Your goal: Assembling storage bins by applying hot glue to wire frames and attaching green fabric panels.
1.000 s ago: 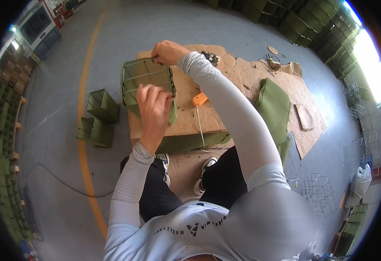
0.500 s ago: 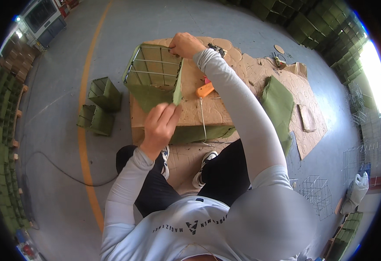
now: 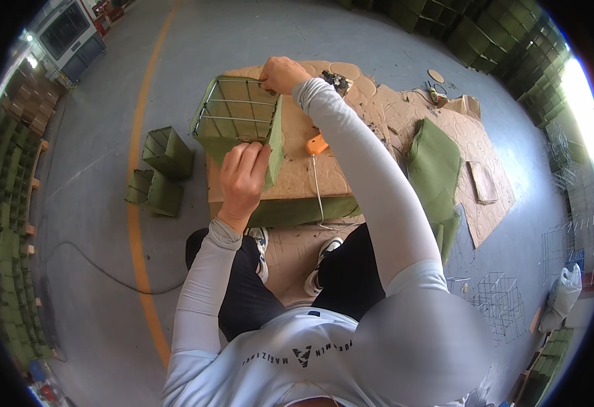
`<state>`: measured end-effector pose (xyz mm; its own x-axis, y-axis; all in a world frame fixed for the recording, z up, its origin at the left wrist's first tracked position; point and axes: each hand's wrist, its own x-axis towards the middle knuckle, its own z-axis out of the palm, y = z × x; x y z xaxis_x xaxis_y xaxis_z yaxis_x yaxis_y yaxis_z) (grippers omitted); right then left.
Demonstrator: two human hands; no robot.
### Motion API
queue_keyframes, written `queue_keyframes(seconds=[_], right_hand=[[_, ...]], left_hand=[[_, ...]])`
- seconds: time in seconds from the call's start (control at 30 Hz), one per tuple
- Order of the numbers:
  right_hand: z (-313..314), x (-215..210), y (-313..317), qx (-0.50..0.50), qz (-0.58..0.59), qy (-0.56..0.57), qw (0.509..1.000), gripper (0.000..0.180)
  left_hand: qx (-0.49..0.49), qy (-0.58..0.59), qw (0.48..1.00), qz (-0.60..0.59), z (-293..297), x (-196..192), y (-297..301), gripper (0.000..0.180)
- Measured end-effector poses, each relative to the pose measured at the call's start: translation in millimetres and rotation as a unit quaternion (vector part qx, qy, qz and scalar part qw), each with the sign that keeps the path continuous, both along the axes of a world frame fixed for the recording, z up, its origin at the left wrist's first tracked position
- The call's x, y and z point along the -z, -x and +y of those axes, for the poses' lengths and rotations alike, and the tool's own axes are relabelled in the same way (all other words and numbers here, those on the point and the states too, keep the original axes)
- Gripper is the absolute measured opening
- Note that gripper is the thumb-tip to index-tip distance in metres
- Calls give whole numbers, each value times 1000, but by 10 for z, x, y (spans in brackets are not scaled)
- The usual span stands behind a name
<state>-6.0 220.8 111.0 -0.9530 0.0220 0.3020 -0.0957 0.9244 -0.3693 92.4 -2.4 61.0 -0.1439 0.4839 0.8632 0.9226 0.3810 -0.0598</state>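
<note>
A wire basket (image 3: pixel 232 112) lined with green fabric stands on a cardboard-covered work surface, its open top facing me. My left hand (image 3: pixel 244 173) is closed at the near right part of its rim, pinching the green fabric (image 3: pixel 274 152) against the wire. At the far right corner my right hand (image 3: pixel 283 74) grips the rim, fingers curled over it. Right of the basket lies an orange tool (image 3: pixel 317 144) with a white cord, partly hidden by my right forearm. What lies beneath my fingertips is hidden.
Two smaller green fabric-covered baskets (image 3: pixel 167 150) stand on the floor at left. Folded green fabric (image 3: pixel 434 159) lies on cardboard at right, near a brown folded piece (image 3: pixel 481 182). Bare wire frames (image 3: pixel 499 305) sit at lower right. Stacked green baskets (image 3: pixel 9 237) line the left wall.
My left hand has moved up and slightly left to the basket's near rim, bringing the loose fabric flap up with it. My right hand stays at the far corner, shifted slightly.
</note>
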Motion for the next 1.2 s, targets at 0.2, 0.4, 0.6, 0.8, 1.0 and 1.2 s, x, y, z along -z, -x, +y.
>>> queue_keyframes(seconds=[0.2,0.4,0.6,0.8,1.0,1.2], right_hand=[[1,26,-2,1,16,-7,1000,17],[-7,15,38,7,-7,-4,1000,15],[-16,31,31,12,7,-24,1000,15],[-30,4,36,25,-19,-23,999,16],[-43,-134,2,35,-106,-40,993,20],[-159,-56,-862,-80,302,-29,949,20]], left_hand=[[-7,1,1000,26,-31,4,-35,24],[-11,-2,1000,19,-7,-1,70,23],[-37,4,999,13,13,20,72,25],[-70,42,997,7,16,-50,63,26],[-29,107,991,-74,-10,-268,175,19],[46,136,981,-129,-91,-383,371,9]])
